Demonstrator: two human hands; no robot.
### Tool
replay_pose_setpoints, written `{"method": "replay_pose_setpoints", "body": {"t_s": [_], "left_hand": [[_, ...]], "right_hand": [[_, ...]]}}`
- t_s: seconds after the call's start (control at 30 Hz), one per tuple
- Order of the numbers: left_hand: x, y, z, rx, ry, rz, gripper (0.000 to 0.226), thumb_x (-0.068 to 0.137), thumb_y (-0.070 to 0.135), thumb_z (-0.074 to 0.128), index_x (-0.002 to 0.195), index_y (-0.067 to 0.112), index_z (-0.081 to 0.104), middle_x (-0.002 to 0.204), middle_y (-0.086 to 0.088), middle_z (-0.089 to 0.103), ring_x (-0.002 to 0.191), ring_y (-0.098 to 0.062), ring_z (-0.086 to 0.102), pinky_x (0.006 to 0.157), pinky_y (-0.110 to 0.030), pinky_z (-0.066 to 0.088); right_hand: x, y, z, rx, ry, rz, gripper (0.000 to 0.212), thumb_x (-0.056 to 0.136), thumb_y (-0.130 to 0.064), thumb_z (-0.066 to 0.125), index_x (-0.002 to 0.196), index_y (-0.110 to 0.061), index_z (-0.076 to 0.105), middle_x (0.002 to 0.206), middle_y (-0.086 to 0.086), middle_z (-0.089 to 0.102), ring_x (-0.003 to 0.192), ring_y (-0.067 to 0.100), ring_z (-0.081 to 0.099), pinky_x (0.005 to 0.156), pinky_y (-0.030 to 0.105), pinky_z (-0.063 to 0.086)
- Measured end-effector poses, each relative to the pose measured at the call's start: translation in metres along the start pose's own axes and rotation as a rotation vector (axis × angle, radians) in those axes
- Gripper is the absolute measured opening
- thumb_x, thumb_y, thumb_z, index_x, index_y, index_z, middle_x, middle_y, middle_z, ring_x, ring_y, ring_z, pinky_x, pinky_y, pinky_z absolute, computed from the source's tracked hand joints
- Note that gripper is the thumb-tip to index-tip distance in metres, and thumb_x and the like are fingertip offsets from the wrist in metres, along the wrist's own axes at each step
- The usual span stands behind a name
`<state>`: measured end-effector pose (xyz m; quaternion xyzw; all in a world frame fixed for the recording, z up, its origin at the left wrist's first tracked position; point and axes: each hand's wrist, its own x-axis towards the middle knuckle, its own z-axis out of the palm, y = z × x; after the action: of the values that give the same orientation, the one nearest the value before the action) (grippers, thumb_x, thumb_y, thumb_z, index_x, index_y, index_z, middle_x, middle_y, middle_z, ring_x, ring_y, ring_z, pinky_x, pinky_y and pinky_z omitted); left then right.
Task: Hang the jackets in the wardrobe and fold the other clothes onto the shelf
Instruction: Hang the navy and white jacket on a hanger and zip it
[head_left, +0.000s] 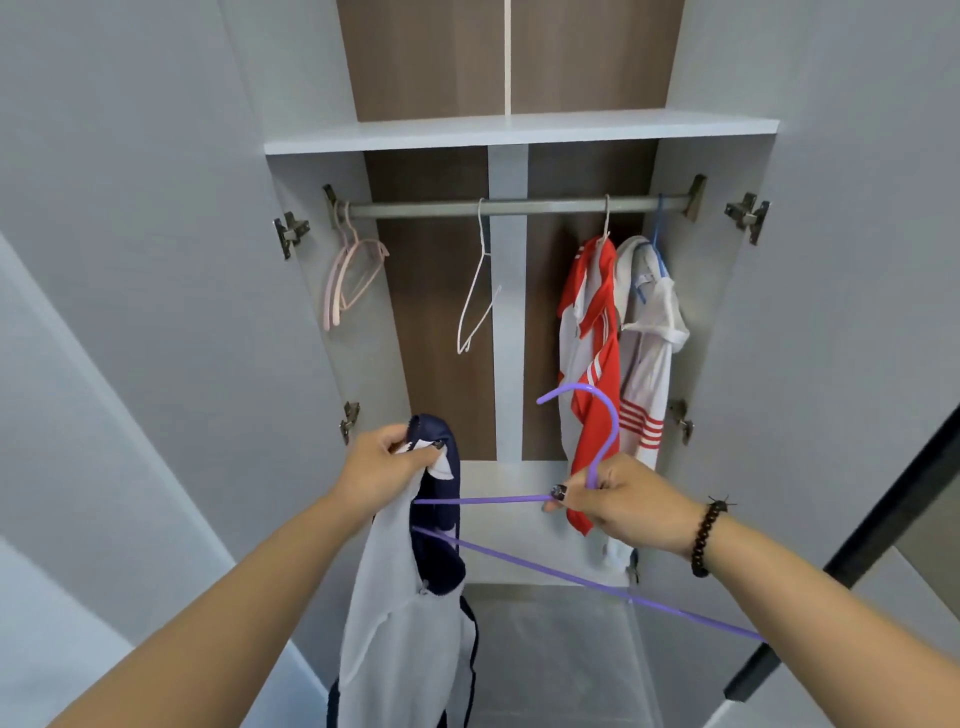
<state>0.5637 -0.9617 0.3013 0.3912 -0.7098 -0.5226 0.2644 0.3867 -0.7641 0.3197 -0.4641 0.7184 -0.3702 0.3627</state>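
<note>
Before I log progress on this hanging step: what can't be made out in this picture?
- Head view: navy-and-white jacket, its lower part cut off by the bottom edge.
- Purple hanger: left end hidden inside the jacket.
- White jacket on the rail: partly hidden behind the red-and-white jacket.

No readable text anywhere I look, no brand or number on the navy and white jacket (410, 597) I hold, small label inside the collar of the white jacket (647, 332) too blurred to read
</note>
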Motion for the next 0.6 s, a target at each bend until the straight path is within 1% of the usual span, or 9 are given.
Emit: {"method": "replay_pose_setpoints", "body": {"t_s": [0.07,0.13,0.2,0.3,0.37,0.43,0.5,0.53,0.6], "left_hand": [[-0.019,0.007,0.015,0.012,-0.032,0.016,0.011,0.085,0.010,0.071,0.089,0.018,0.076,0.084,0.000,0.073,0.079,-0.013,0.065,0.073,-0.019,0.051],[-0.037,0.017,0.031,-0.005,-0.051,0.023,0.007,0.088,0.013,0.069,0.091,0.013,0.075,0.088,-0.008,0.073,0.081,-0.017,0.065,0.078,-0.029,0.052],[-0.056,0.027,0.048,-0.028,-0.049,0.039,0.010,0.090,0.016,0.068,0.091,0.007,0.072,0.087,-0.012,0.070,0.078,-0.020,0.062,0.076,-0.033,0.049],[-0.084,0.046,0.072,-0.132,0.000,0.036,0.024,0.090,0.023,0.067,0.086,-0.001,0.064,0.079,-0.011,0.062,0.073,-0.021,0.057,0.071,-0.033,0.044],[-0.102,0.060,0.084,-0.207,0.013,0.002,0.030,0.090,0.033,0.066,0.077,0.006,0.058,0.074,-0.008,0.056,0.070,-0.020,0.054,0.069,-0.032,0.043],[-0.119,0.069,0.095,-0.220,0.002,0.001,0.030,0.091,0.037,0.063,0.079,0.010,0.057,0.077,-0.007,0.058,0.072,-0.021,0.056,0.072,-0.034,0.046],[-0.134,0.075,0.105,-0.180,0.035,0.023,0.024,0.091,0.036,0.063,0.100,0.014,0.061,0.091,-0.005,0.067,0.085,-0.024,0.064,0.082,-0.039,0.053],[-0.139,0.076,0.107,-0.141,0.066,0.032,0.030,0.091,0.034,0.063,0.116,0.020,0.057,0.092,-0.002,0.067,0.088,-0.021,0.064,0.083,-0.037,0.053],[-0.148,0.073,0.107,-0.060,0.081,0.042,0.065,0.092,0.026,0.061,0.147,0.032,0.027,0.071,0.007,0.060,0.070,-0.013,0.058,0.071,-0.028,0.049]], "right_hand": [[-0.013,0.004,0.002,0.002,-0.029,0.020,0.042,0.096,-0.020,0.051,0.063,-0.030,0.073,0.040,-0.010,0.032,0.034,0.006,0.025,0.041,0.017,0.027],[-0.027,0.010,0.005,-0.028,-0.020,0.035,0.042,0.096,-0.021,0.051,0.060,-0.031,0.071,0.037,-0.012,0.037,0.033,0.005,0.031,0.045,0.017,0.030],[-0.041,0.021,0.009,-0.047,0.031,0.058,0.034,0.096,-0.021,0.051,0.071,-0.029,0.073,0.041,-0.012,0.041,0.037,0.005,0.032,0.047,0.017,0.033],[-0.060,0.041,0.017,-0.070,0.134,0.107,0.025,0.094,-0.019,0.051,0.086,-0.013,0.075,0.058,-0.003,0.051,0.048,0.009,0.041,0.050,0.016,0.040],[-0.074,0.053,0.021,-0.059,0.207,0.106,0.028,0.094,-0.017,0.052,0.087,0.004,0.070,0.066,0.005,0.051,0.056,0.015,0.042,0.053,0.019,0.041],[-0.089,0.060,0.021,-0.019,0.285,0.056,0.029,0.093,-0.015,0.052,0.089,0.010,0.066,0.062,0.006,0.048,0.052,0.012,0.039,0.048,0.013,0.037],[-0.104,0.061,0.016,0.049,0.327,0.007,0.027,0.091,-0.013,0.056,0.085,0.011,0.067,0.051,0.001,0.044,0.041,0.005,0.034,0.042,0.008,0.032],[-0.110,0.060,0.013,0.096,0.339,-0.016,0.026,0.090,-0.012,0.058,0.082,0.011,0.067,0.048,0.000,0.040,0.038,0.006,0.032,0.041,0.008,0.030],[-0.121,0.055,0.004,0.192,0.353,-0.067,0.024,0.088,-0.010,0.062,0.077,0.009,0.069,0.044,-0.002,0.033,0.038,0.007,0.028,0.041,0.009,0.029]]}}
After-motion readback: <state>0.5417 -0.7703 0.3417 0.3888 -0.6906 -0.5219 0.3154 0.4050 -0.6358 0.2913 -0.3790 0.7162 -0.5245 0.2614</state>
